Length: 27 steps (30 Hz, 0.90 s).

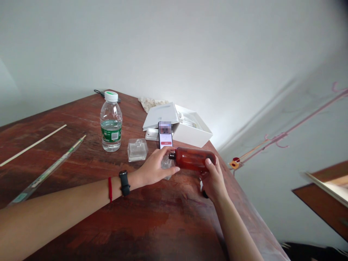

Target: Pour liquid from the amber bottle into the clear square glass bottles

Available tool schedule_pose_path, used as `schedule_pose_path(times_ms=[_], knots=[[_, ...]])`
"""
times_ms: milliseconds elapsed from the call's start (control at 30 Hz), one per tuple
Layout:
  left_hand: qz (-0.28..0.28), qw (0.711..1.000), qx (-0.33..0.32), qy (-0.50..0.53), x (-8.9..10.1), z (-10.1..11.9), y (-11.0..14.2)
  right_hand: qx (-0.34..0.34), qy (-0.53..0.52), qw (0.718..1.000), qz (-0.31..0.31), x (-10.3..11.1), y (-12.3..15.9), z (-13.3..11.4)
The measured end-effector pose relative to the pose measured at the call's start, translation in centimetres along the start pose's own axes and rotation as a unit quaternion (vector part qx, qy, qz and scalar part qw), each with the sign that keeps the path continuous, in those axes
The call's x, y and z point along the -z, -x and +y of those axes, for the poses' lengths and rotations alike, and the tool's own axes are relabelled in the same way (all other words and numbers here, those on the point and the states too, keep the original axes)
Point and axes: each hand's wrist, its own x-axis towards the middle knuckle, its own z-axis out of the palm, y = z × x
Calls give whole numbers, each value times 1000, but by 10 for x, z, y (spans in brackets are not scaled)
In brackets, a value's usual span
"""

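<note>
A brown, see-through bottle point(191, 158) lies on its side in the air above the table, its black threaded neck pointing left with no cap on it. My right hand point(214, 177) grips it at the base, thumb on the near side. At the neck end, my left hand point(156, 167) has thumb and forefinger spread apart around the neck; whether the fingertips touch the bottle is unclear. Under the left hand is a clear plastic item point(166, 164), partly hidden. A small white and black object point(204, 192) sits beneath the right hand, mostly covered.
On the wooden table point(130, 221) stand a water bottle point(111, 125) and a clear square container point(137, 149). A phone point(165, 136) leans near an open white box point(190, 130). Wrapped chopsticks point(54, 166) and a thin stick point(32, 145) lie left. The wall point(163, 47) rises behind.
</note>
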Motion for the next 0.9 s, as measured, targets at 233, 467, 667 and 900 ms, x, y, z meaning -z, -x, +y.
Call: schedule_pose_path(times_ms=[233, 467, 667, 900], knots=[[-1, 1000, 0, 4, 0, -1, 0, 1, -13, 1000, 0, -1, 0, -1], [2, 1000, -2, 2, 0, -1, 1, 13, -4, 1000, -8, -2, 0, -1], [-1, 1000, 2, -1, 0, 0, 1, -6, -17, 1000, 3, -3, 0, -3], [3, 1000, -6, 0, 0, -1, 1, 2, -13, 1000, 1, -2, -1, -1]])
